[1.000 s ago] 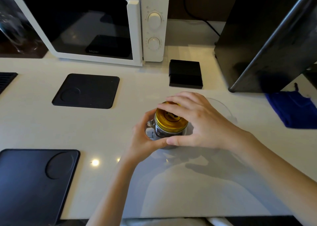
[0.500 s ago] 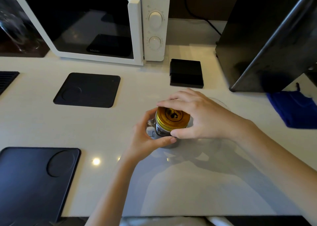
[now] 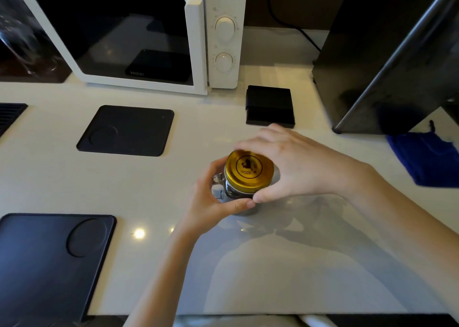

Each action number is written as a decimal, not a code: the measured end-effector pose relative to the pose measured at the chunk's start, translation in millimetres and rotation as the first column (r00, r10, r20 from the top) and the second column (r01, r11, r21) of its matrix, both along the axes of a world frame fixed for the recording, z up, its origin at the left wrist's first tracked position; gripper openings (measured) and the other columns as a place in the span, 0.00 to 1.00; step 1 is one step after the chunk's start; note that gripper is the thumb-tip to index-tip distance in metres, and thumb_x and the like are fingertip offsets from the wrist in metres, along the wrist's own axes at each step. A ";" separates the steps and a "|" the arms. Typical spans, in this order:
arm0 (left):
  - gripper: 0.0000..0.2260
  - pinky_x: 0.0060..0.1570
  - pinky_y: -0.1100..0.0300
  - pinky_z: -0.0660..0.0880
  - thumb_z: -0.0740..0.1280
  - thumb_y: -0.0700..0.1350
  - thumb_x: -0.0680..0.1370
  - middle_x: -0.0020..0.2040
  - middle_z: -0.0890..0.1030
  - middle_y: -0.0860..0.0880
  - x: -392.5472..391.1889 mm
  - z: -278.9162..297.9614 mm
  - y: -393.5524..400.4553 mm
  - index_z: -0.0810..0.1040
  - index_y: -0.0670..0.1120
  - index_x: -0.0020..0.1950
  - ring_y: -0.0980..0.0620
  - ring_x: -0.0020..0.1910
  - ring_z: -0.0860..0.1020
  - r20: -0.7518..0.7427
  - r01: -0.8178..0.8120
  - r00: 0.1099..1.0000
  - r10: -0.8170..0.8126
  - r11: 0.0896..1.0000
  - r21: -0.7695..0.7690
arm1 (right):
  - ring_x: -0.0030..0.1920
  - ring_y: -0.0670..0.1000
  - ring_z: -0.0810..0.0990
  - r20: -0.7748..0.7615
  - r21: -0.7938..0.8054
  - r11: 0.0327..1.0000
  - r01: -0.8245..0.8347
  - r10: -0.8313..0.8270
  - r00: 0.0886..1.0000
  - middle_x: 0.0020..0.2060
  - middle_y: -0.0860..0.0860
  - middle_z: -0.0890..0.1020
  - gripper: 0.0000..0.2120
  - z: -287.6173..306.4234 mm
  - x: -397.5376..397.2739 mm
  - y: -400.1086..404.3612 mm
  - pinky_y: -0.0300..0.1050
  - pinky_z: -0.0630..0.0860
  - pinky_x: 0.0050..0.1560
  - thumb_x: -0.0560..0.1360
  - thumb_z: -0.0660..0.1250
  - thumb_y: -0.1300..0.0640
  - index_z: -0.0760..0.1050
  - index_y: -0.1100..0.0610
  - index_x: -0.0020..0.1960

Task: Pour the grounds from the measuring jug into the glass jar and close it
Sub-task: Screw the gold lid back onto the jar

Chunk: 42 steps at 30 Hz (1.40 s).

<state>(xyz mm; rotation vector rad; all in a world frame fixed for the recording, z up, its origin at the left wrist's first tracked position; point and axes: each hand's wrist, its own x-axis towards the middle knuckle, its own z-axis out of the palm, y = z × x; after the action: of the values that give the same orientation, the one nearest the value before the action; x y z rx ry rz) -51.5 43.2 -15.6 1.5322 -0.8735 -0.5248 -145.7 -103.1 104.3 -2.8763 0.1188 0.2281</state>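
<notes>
A glass jar with dark grounds inside stands upright on the white counter, in the middle of the view. A gold metal lid with a dark printed emblem sits on its mouth. My left hand wraps the jar's body from the left, thumb along the front. My right hand reaches in from the right, fingers and thumb pinching the lid's rim. The measuring jug lies hidden behind my right hand, if it is there at all.
A white microwave stands at the back. Black mats lie at mid left and front left. A small black box sits behind the jar. A dark appliance and a blue cloth are to the right.
My right hand has turned around the lid, so the fingers that covered the top now sit at its rim and the emblem shows. The jar and my left hand stay in place.
</notes>
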 end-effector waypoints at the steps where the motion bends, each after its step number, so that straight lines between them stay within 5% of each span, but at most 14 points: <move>1: 0.34 0.52 0.62 0.76 0.75 0.62 0.58 0.54 0.79 0.64 0.0 0.5 0.2 0.69 0.57 0.60 0.56 0.56 0.78 0.005 0.001 1.000 -0.001 1.000 0.009 | 0.57 0.49 0.65 0.013 -0.053 0.998 0.035 -0.034 0.999 0.54 0.48 0.72 0.36 2.4 -0.6 -1.0 0.41 0.63 0.49 0.60 0.70 0.34 0.66 0.48 0.63; 4: 0.34 0.55 0.56 0.77 0.75 0.64 0.57 0.55 0.78 0.64 1.3 0.0 0.2 0.69 0.59 0.60 0.55 0.56 0.78 0.020 -0.004 1.000 0.003 0.999 0.038 | 0.51 0.48 0.65 0.067 -0.194 0.977 0.088 -0.076 0.995 0.45 0.48 0.73 0.34 12.3 -1.2 -4.0 0.43 0.63 0.46 0.58 0.64 0.27 0.73 0.52 0.51; 7: 0.34 0.55 0.53 0.77 0.75 0.63 0.57 0.55 0.78 0.61 2.0 -1.5 0.1 0.69 0.59 0.60 0.53 0.56 0.78 0.020 -0.003 1.000 0.002 0.999 0.035 | 0.62 0.50 0.61 0.067 -0.221 0.975 -0.003 0.018 0.998 0.59 0.50 0.72 0.40 11.2 1.2 -5.4 0.46 0.61 0.60 0.57 0.68 0.30 0.68 0.52 0.62; 10: 0.34 0.52 0.60 0.76 0.77 0.60 0.57 0.54 0.80 0.62 0.6 -1.1 0.1 0.70 0.56 0.60 0.55 0.55 0.79 -0.002 -0.004 1.000 0.004 1.000 0.019 | 0.66 0.48 0.56 -0.006 -0.059 0.996 -0.074 0.073 0.997 0.66 0.47 0.68 0.44 6.3 5.0 1.6 0.42 0.51 0.65 0.59 0.73 0.37 0.59 0.46 0.69; 17: 0.33 0.50 0.66 0.75 0.77 0.58 0.59 0.53 0.79 0.65 0.0 1.9 0.1 0.69 0.54 0.61 0.58 0.54 0.78 0.000 0.014 1.000 -0.014 1.000 0.020 | 0.57 0.52 0.66 0.029 -0.196 0.977 0.080 -0.076 0.997 0.43 0.49 0.74 0.39 9.7 1.0 2.2 0.51 0.45 0.68 0.57 0.60 0.24 0.74 0.55 0.51; 20: 0.34 0.50 0.64 0.76 0.76 0.59 0.59 0.54 0.79 0.64 0.4 1.2 -0.2 0.69 0.54 0.61 0.56 0.55 0.78 0.000 0.011 1.000 -0.011 1.000 0.022 | 0.62 0.52 0.65 0.071 -0.243 0.970 0.029 -0.012 0.997 0.57 0.50 0.75 0.44 5.8 1.6 2.2 0.51 0.45 0.68 0.56 0.62 0.24 0.69 0.52 0.62; 24: 0.34 0.50 0.62 0.76 0.78 0.52 0.58 0.53 0.80 0.62 1.1 -1.2 -0.8 0.70 0.50 0.62 0.56 0.53 0.79 -0.004 0.004 1.000 -0.004 1.000 0.028 | 0.60 0.46 0.59 0.076 -0.066 0.998 -0.012 0.017 0.997 0.60 0.48 0.74 0.39 1.9 1.3 6.8 0.42 0.49 0.62 0.60 0.69 0.32 0.65 0.47 0.66; 29: 0.34 0.51 0.59 0.77 0.77 0.53 0.58 0.52 0.79 0.64 1.6 -0.8 -0.6 0.70 0.50 0.62 0.56 0.53 0.79 0.014 0.009 1.000 -0.010 0.999 0.051 | 0.54 0.49 0.69 0.113 -0.134 0.990 0.048 -0.033 0.993 0.53 0.48 0.78 0.39 1.5 2.1 3.5 0.45 0.58 0.59 0.57 0.63 0.26 0.72 0.52 0.59; 36: 0.35 0.51 0.62 0.76 0.77 0.57 0.59 0.53 0.79 0.63 -1.4 3.8 -0.1 0.70 0.49 0.62 0.55 0.54 0.79 -0.003 0.004 1.000 -0.004 1.000 0.026 | 0.53 0.45 0.69 0.105 0.172 0.979 0.110 -0.129 0.986 0.54 0.48 0.73 0.36 -8.9 0.6 4.7 0.33 0.67 0.44 0.59 0.75 0.39 0.69 0.50 0.63; 42: 0.35 0.51 0.63 0.75 0.78 0.50 0.59 0.53 0.81 0.56 -2.9 -0.7 -0.1 0.72 0.45 0.63 0.56 0.53 0.79 -0.009 -0.042 0.999 0.042 0.999 0.019 | 0.51 0.51 0.72 0.225 0.227 0.945 0.236 -0.287 0.931 0.48 0.49 0.74 0.35 -23.7 -2.7 12.3 0.45 0.72 0.48 0.55 0.74 0.36 0.74 0.51 0.57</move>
<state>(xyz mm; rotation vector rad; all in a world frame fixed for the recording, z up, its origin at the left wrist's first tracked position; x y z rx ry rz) -54.4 43.1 -16.3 1.5611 -0.8296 -0.5109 -148.4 -90.8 80.6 -2.6269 0.4054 -0.1737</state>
